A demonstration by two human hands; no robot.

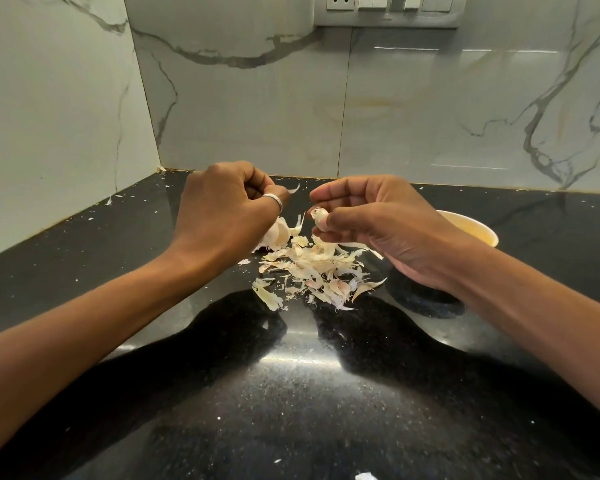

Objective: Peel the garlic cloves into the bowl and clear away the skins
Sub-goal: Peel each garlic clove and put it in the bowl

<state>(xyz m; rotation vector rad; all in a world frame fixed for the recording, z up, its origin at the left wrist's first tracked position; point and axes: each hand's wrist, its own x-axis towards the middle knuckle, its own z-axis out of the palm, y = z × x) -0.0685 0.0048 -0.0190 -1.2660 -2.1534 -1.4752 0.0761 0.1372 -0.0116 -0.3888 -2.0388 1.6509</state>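
Note:
My right hand [378,223] pinches a partly peeled garlic clove [319,216] between thumb and fingers, held above the counter. My left hand [222,202], with a ring on one finger, pinches a thin strip of skin [293,189] just left of the clove. Under it lies the rest of the garlic bulb [277,233]. A heap of papery skins [312,268] is spread on the black counter [291,393] below both hands. The pale yellow bowl [478,230] stands behind my right wrist, mostly hidden; its contents cannot be seen.
Marble-patterned wall tiles [326,116] close off the back and left sides of the counter corner. A socket and switch panel [388,8] sits high on the back wall. Small skin scraps [364,475] lie scattered across the counter.

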